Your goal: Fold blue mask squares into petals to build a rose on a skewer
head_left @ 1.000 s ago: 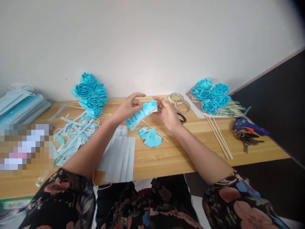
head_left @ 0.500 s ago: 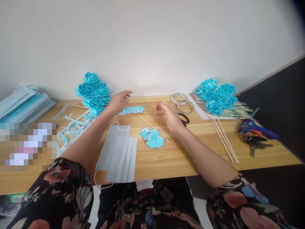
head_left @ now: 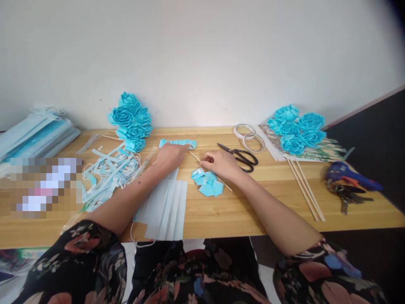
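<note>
My left hand (head_left: 171, 156) lies low on the wooden table (head_left: 253, 207), fingers stretched out, fingertips touching the near edge of a strip of folded blue petals (head_left: 177, 143). My right hand (head_left: 218, 162) is curled, its fingers closed on a thin wooden stick (head_left: 226, 186) that runs diagonally under it. Right below that hand sits a small pile of cut blue petal pieces (head_left: 209, 185). A pale blue face mask (head_left: 166, 207) lies flat under my left forearm.
Black scissors (head_left: 242, 157) and two tape rolls (head_left: 249, 137) lie right of my right hand. Blue paper roses (head_left: 131, 120) stand at the back left, more roses on sticks (head_left: 295, 128) at the right. Spare sticks (head_left: 305, 190), glue gun (head_left: 351, 175), keys (head_left: 346, 196), mask scraps (head_left: 107, 173), stacked masks (head_left: 34, 135).
The petal strip, held up in both hands a second ago, now lies on the table. My left hand came down onto it; my right hand dropped onto the stick.
</note>
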`<state>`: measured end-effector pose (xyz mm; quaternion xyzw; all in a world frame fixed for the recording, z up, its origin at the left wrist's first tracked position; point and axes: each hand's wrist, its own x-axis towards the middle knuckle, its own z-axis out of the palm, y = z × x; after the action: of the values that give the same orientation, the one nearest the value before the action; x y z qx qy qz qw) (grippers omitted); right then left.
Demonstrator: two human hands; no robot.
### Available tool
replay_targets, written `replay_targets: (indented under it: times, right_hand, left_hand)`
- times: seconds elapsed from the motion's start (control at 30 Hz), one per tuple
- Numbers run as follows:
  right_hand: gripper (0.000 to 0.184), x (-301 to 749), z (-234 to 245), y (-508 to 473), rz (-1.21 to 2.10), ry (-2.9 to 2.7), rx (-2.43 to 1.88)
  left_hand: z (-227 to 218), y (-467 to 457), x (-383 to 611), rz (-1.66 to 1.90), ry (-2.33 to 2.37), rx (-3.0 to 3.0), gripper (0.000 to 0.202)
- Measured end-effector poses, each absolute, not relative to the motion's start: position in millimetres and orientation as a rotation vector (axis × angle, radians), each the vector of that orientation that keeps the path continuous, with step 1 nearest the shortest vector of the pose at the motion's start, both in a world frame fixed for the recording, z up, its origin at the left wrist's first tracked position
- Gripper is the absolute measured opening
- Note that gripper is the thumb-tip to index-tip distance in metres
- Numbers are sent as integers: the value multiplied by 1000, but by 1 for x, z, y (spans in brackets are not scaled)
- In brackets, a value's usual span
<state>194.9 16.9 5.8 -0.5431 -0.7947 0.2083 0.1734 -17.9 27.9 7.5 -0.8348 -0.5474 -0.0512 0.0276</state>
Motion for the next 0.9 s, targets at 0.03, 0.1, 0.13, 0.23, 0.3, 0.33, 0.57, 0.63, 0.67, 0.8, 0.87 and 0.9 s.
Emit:
replay_targets:
  times: [0.03, 0.1, 0.13, 0.23, 0.3, 0.33, 0.57, 0.63, 0.67, 0.8, 0.87, 0.9]
  right_hand:
    - [18, 194, 8, 16, 572, -2275, -1573]
    - [14, 192, 13, 15, 528, -2321, -1638]
    - [13, 191, 16, 15, 504, -2344, -1670]
    - [15, 185, 21, 12, 413, -2414, -1753]
    - [17, 181, 23, 10, 308, -2481, -1783]
    - [19, 180, 24, 10, 243, -2526, -1782]
    - [23, 205, 40, 28, -5, -2567, -1829]
    - [20, 218, 42, 40, -10, -2469, -1802]
    - [18, 224, 42, 46, 11, -2445, -1763]
    - [15, 236, 35, 63, 63, -2420, -1581]
    - [15, 237, 33, 67, 46, -2433, -1542]
    - [15, 236, 32, 69, 35, -2448, -1540]
  left_hand:
    - [8, 27, -17, -99, -1691, -2570, 44]
    - [10, 26, -16, -9, -1691, -2555, 42]
    - [9, 26, -15, 19, -1688, -2547, 40]
    - [6, 26, -15, 44, -1665, -2530, 38]
    - [3, 26, -14, 53, -1650, -2528, 37]
    - [2, 26, -14, 55, -1642, -2528, 37]
    - [3, 25, -12, 74, -1623, -2537, 36]
    - [2, 25, -13, 69, -1615, -2541, 36]
    - [1, 25, -13, 62, -1614, -2544, 37]
    - [0, 26, -14, 56, -1647, -2552, 36]
    - [1, 26, -13, 65, -1657, -2555, 37]
    - [1, 26, -13, 66, -1661, -2555, 38]
